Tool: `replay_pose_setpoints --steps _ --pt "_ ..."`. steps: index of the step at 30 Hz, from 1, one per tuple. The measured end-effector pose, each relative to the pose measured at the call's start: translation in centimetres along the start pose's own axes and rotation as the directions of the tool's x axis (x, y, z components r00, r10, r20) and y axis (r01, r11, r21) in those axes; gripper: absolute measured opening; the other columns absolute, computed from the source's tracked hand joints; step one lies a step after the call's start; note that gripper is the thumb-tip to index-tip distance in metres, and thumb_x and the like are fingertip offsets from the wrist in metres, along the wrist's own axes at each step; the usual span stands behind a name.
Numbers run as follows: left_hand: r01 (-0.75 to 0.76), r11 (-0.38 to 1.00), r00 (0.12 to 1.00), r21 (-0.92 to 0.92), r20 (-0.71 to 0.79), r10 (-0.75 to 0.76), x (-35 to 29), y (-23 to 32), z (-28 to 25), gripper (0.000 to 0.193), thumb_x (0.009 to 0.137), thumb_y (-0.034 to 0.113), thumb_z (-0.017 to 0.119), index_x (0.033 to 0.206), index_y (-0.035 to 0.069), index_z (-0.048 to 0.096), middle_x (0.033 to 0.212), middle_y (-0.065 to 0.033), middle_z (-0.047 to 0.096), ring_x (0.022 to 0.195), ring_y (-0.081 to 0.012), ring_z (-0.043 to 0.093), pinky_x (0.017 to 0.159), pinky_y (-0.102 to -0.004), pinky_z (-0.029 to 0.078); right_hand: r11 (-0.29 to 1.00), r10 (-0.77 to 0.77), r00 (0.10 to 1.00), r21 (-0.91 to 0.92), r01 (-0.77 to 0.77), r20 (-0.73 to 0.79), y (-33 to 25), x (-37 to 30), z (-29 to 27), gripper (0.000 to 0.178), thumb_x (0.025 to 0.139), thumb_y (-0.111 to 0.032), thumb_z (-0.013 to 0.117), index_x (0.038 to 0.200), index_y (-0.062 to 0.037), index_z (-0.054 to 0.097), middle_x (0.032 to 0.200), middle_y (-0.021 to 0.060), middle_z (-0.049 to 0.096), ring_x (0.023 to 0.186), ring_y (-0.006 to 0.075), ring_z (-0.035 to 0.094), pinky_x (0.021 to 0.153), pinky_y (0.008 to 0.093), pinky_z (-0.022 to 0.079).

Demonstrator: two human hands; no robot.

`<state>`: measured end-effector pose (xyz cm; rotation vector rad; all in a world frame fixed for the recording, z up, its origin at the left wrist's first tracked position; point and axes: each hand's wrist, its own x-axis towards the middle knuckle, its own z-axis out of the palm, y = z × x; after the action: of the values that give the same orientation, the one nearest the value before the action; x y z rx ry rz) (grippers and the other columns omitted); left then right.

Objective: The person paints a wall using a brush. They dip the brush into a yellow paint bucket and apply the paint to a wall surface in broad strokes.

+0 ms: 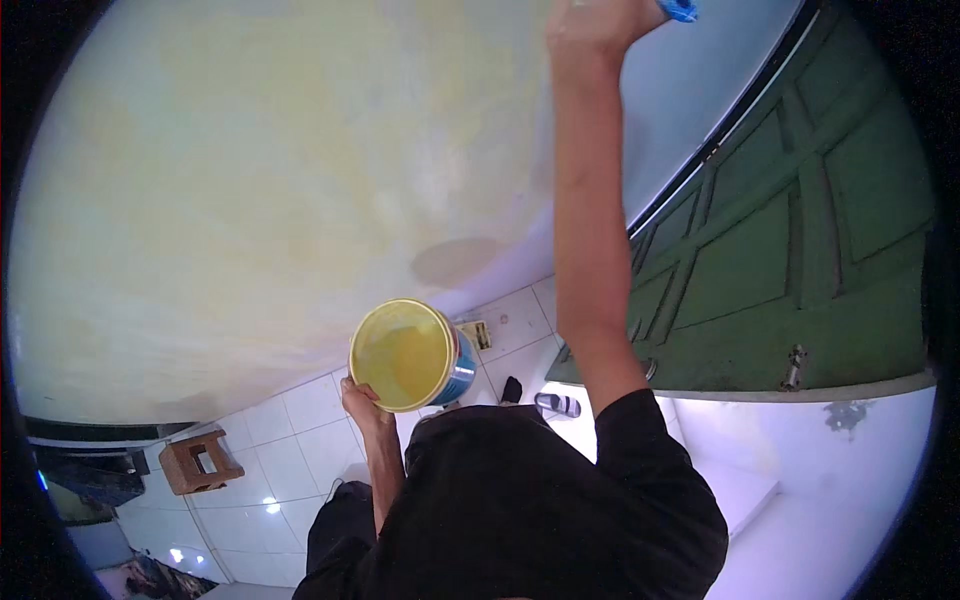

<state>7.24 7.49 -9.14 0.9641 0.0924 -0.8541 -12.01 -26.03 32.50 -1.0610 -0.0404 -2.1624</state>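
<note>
My left hand grips the rim of a paint bucket at its left side, thumb over the edge. The bucket tilts toward me, and yellow paint shows inside it. High at the top edge, my right hand is closed round a blue handle; most of the fingers and the rest of that tool lie outside the picture. My right arm stretches up along the wall, which carries patchy pale yellow paint.
To the right stands a green panelled door with a metal latch. A brown stool sits on white floor tiles at lower left. Near my feet are a sandal and a small yellowish item by the wall.
</note>
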Motion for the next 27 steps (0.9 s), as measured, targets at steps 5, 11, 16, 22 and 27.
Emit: replay_pose_setpoints --steps 5,11,16,22,27 --pt "-0.046 0.999 0.991 0.001 -0.127 0.046 -1.0 0.1 -0.4 0.036 0.098 0.021 0.023 0.072 0.008 0.043 0.066 -0.0076 0.050 0.055 -0.0179 0.047 0.056 -0.0307 0.046 0.990 0.125 0.974 -0.039 -0.135 -0.191 5.2 -2.8 -10.1 0.025 0.094 -0.018 0.056 0.114 -0.0034 0.050 0.107 0.0074 0.054 0.093 0.0204 0.059 0.086 0.0368 0.053" --pt "-0.031 1.000 0.993 -0.004 -0.116 0.030 -1.0 0.7 0.6 0.036 0.097 0.022 0.022 0.077 0.005 0.046 0.093 -0.0173 0.061 0.074 -0.0226 0.058 0.070 -0.0325 0.051 0.821 0.401 0.632 -0.047 -0.570 -0.664 8.6 -23.7 -30.4 0.048 0.092 -0.024 0.061 0.129 0.0013 0.042 0.125 0.0151 0.051 0.109 0.0265 0.057 0.089 0.0371 0.053" --pt "-0.067 0.998 0.994 0.018 -0.088 0.069 -0.9 0.3 2.4 0.030 0.097 0.020 0.027 0.073 0.009 0.041 0.067 -0.0078 0.048 0.065 -0.0213 0.051 0.062 -0.0339 0.049 0.451 0.367 0.489 -0.308 -0.837 -0.792 10.3 -31.2 -40.5 0.057 0.078 -0.010 0.075 0.124 0.0002 0.042 0.119 0.0163 0.052 0.102 0.0306 0.059 0.082 0.0455 0.057" --pt "-0.023 1.000 0.994 -0.004 -0.104 0.022 -0.9 0.9 1.7 0.037 0.097 0.019 0.024 0.066 0.008 0.041 0.066 -0.0097 0.053 0.056 -0.0178 0.050 0.056 -0.0304 0.047 0.747 0.239 0.700 -0.334 -0.576 -0.673 6.7 -15.5 -21.8 0.068 0.080 -0.023 0.074 0.125 0.0039 0.032 0.127 0.0186 0.042 0.108 0.0259 0.053 0.073 0.0380 0.059" --pt "-0.055 0.998 0.978 0.016 -0.201 0.057 -2.8 1.1 4.7 0.037 0.098 0.022 0.023 0.069 0.009 0.040 0.058 -0.0060 0.045 0.049 -0.0155 0.042 0.052 -0.0293 0.044 0.991 0.062 0.982 -0.108 -0.083 -0.179 -2.3 3.2 -4.2 0.030 0.090 -0.014 0.062 0.112 0.0014 0.050 0.108 0.0118 0.055 0.103 0.0240 0.057 0.088 0.0385 0.053"
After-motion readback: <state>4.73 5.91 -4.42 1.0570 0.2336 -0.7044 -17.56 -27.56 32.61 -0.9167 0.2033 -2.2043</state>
